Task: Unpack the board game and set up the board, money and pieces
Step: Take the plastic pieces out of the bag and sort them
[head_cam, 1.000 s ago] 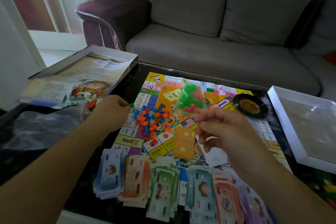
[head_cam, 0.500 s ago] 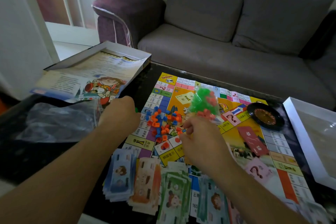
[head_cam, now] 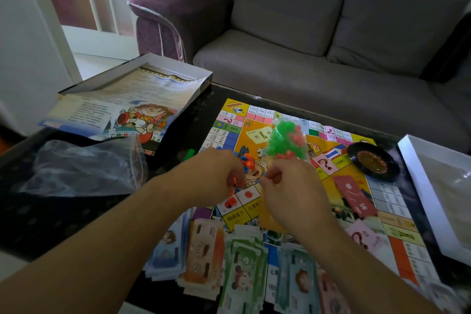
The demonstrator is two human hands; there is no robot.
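Over the board (head_cam: 293,135), right hand (head_cam: 293,194) pinching the bag of green and red pieces (head_cam: 285,140) should keep it upright while left hand (head_cam: 211,181), curled over loose pieces (head_cam: 233,202), helps open it.

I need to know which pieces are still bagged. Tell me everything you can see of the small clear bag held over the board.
The small clear plastic bag is a thin, crinkled pouch packed with green and orange-red plastic pieces. It stands upright in the air above the middle of the game board, its lower end pinched by the right hand. The left hand is close beside it; contact cannot be told.
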